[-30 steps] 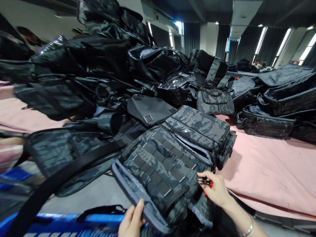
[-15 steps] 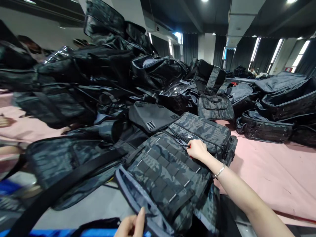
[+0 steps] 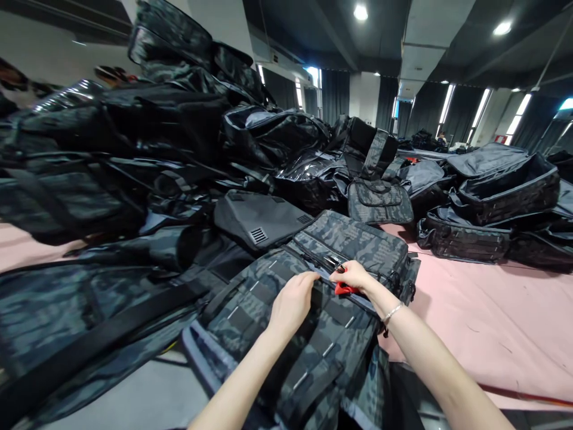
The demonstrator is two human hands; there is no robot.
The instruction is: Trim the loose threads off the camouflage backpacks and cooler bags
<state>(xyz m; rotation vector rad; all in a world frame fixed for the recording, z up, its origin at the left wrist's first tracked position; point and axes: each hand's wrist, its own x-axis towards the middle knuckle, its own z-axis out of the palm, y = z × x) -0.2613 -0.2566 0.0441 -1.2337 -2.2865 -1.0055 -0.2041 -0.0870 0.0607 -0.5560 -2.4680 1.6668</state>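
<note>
A dark camouflage backpack point(image 3: 277, 322) with webbing rows lies in front of me. My right hand point(image 3: 353, 276) is closed around a small red-handled tool point(image 3: 344, 289), which looks like thread snips, at the zipped front pocket point(image 3: 353, 239). My left hand point(image 3: 293, 298) is closed, its fingertips pinching the pocket's edge just left of my right hand. The pocket's opening runs between the two hands, with grey lining showing. At the near left, a side of the backpack gapes open with grey lining point(image 3: 206, 352).
Piled bags point(image 3: 170, 119) rise behind and to the left. A dark grey moulded panel point(image 3: 259, 218) and a small camouflage pouch point(image 3: 380, 202) lie beyond the backpack. Open bags point(image 3: 505, 185) stand on the pink-covered table point(image 3: 483, 316) at right. A black strap point(image 3: 102, 328) crosses the left.
My left hand has moved from the backpack's near open edge up to the front pocket, beside my right hand. The red tool shows more now. The view has shifted slightly.
</note>
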